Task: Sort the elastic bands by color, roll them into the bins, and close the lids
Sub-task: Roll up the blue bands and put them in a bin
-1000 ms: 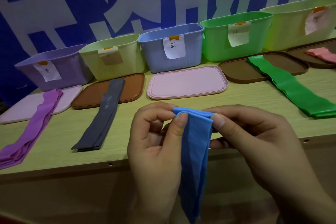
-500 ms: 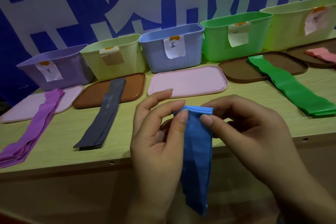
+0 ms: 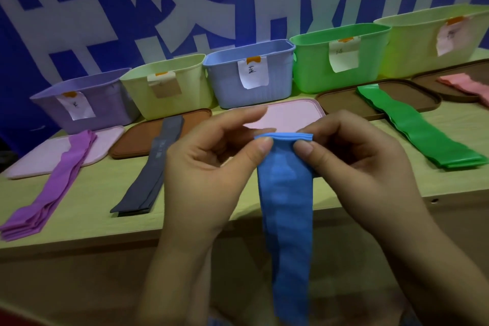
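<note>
Two hands meet at the centre of the frame, in front of a pale wooden bench (image 3: 79,222). The left hand (image 3: 209,167) and the right hand (image 3: 362,167) each pinch the top edge of a stack of blue elastic bands (image 3: 285,206) between thumb and fingers, one hand at each upper corner. The blue bands hang straight down from that pinched edge, past the front edge of the bench, to the bottom of the frame.

Five open bins stand in a row along the back of the bench, each with a paper label taped to its front. From left to right: a purple bin (image 3: 87,103), a pale yellow-green bin (image 3: 169,87), a blue bin (image 3: 251,74), a green bin (image 3: 341,61) and a second pale yellow-green bin (image 3: 434,45) at the upper right.

Lids lie flat in front of the bins. A pink lid (image 3: 34,161) at the left carries one end of a purple band stack (image 3: 50,193), which runs toward the lower left. A brown lid (image 3: 137,140) carries one end of a grey band stack (image 3: 150,174). Another pink lid (image 3: 291,116) lies just behind the hands. A dark brown lid (image 3: 344,100) carries one end of a green band stack (image 3: 423,135), which runs toward the right edge. At the far right, pink bands (image 3: 465,85) lie on another dark lid (image 3: 428,82).

A blue wall with large white characters (image 3: 185,8) fills the top of the frame.
</note>
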Motion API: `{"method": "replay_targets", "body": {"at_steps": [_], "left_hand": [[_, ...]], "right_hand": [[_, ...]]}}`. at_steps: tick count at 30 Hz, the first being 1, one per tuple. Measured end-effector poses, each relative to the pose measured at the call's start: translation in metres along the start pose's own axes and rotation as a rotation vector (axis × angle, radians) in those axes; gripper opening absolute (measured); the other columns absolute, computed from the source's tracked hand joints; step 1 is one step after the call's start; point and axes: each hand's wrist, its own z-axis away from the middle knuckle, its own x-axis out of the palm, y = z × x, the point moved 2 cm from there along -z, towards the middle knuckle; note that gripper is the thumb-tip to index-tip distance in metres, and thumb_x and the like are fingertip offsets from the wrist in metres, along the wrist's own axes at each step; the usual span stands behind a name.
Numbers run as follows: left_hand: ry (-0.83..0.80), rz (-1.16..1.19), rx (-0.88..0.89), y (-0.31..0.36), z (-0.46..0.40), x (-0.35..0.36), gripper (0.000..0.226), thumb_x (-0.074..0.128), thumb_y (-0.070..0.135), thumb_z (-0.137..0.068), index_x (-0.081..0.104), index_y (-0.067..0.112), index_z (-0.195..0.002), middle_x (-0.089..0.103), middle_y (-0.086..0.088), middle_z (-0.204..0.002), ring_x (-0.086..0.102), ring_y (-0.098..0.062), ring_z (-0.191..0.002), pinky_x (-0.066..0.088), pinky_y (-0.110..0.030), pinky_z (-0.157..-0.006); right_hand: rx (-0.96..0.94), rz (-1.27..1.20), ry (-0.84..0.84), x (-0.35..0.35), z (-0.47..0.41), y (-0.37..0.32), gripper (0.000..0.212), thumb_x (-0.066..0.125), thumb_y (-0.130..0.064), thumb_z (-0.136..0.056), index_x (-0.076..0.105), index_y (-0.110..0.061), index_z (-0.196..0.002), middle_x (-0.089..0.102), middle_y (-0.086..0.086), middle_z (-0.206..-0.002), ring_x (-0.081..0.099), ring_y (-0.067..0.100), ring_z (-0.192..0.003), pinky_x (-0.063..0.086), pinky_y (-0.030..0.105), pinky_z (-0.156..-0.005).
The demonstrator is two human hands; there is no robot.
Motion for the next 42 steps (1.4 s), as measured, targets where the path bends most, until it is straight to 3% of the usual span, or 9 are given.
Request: {"method": "replay_targets", "body": {"at_steps": [5,10,13,16,22,28,31,34,42], "left_hand": [[-0.133,0.139,-0.232,-0.01,0.007,0.004,0.027,0.07,0.016,-0.078,0.072,0.026,-0.104,0.067,0.005,-0.088,0.064,-0.011,-0.088,0.053,-0.024,-0.079],[-0.143,0.016,-0.143,-0.011,0.01,0.001,0.023,0.062,0.029,-0.081,0.074,0.031,-0.1,0.069,0.002,-0.09,0.067,-0.02,-0.091,0.056,-0.032,-0.074],[-0.1,-0.021,-0.088,-0.015,0.01,-0.001,0.021,0.063,0.029,-0.081,0.074,0.032,-0.098,0.066,0.002,-0.088,0.064,-0.021,-0.088,0.055,-0.036,-0.072],[-0.118,-0.01,-0.089,-0.015,0.01,0.002,0.021,0.063,0.028,-0.081,0.074,0.036,-0.097,0.068,0.008,-0.091,0.064,-0.016,-0.09,0.054,-0.029,-0.073],[-0.18,0.146,-0.419,-0.019,0.02,0.013,0.022,0.068,0.054,-0.074,0.072,0.037,-0.088,0.072,0.003,-0.092,0.068,-0.018,-0.091,0.055,-0.031,-0.076],[-0.148,0.227,-0.586,-0.02,0.024,0.015,0.039,0.061,0.053,-0.067,0.075,0.024,-0.088,0.073,-0.011,-0.098,0.068,-0.029,-0.096,0.053,-0.04,-0.085],[-0.098,0.219,-0.594,-0.021,0.024,0.013,0.038,0.071,0.048,-0.069,0.073,0.014,-0.085,0.072,-0.012,-0.092,0.066,-0.026,-0.083,0.053,-0.033,-0.072],[-0.104,0.285,-0.664,-0.019,0.026,0.013,0.033,0.062,0.043,-0.068,0.075,0.016,-0.082,0.073,-0.011,-0.088,0.066,-0.019,-0.076,0.053,-0.025,-0.062],[-0.038,0.412,-0.798,-0.017,0.03,0.016,0.051,0.05,0.054,-0.069,0.074,0.014,-0.089,0.074,-0.009,-0.091,0.071,-0.016,-0.08,0.057,-0.024,-0.064]], "right_hand": [[0.112,-0.207,-0.013,0.0,0.003,0.001,0.008,0.065,-0.011,-0.076,0.063,-0.017,-0.07,0.063,-0.006,-0.063,0.059,0.005,-0.061,0.05,0.022,-0.052],[0.201,-0.268,-0.054,0.0,0.001,-0.002,0.008,0.069,-0.013,-0.072,0.065,-0.014,-0.079,0.066,-0.008,-0.063,0.062,0.0,-0.061,0.049,0.014,-0.052],[0.229,-0.23,-0.119,-0.003,-0.002,-0.002,0.028,0.067,0.0,-0.076,0.068,-0.021,-0.094,0.067,-0.003,-0.071,0.063,0.003,-0.067,0.051,0.015,-0.056],[0.183,-0.179,-0.161,-0.006,-0.003,-0.005,0.029,0.068,0.002,-0.078,0.074,-0.024,-0.089,0.071,0.006,-0.084,0.068,0.015,-0.072,0.055,0.02,-0.058],[0.133,-0.178,-0.143,-0.006,-0.002,-0.004,0.026,0.061,-0.004,-0.073,0.071,-0.024,-0.086,0.071,-0.001,-0.082,0.067,0.011,-0.072,0.055,0.021,-0.057],[0.11,-0.101,-0.168,-0.007,-0.003,-0.002,0.026,0.063,-0.005,-0.07,0.07,-0.025,-0.085,0.071,-0.003,-0.08,0.067,0.01,-0.07,0.056,0.02,-0.059],[0.154,-0.113,-0.215,-0.01,-0.004,-0.002,0.021,0.064,-0.005,-0.068,0.069,-0.022,-0.08,0.07,-0.005,-0.074,0.067,0.008,-0.066,0.056,0.018,-0.061],[0.201,-0.127,-0.297,-0.013,-0.007,-0.004,0.011,0.077,-0.008,-0.069,0.071,-0.016,-0.073,0.072,-0.008,-0.076,0.07,0.014,-0.069,0.056,0.021,-0.06],[0.268,-0.043,-0.365,-0.013,-0.012,-0.005,0.022,0.067,0.012,-0.074,0.071,-0.009,-0.077,0.073,-0.003,-0.08,0.07,0.015,-0.069,0.057,0.022,-0.06]]}}
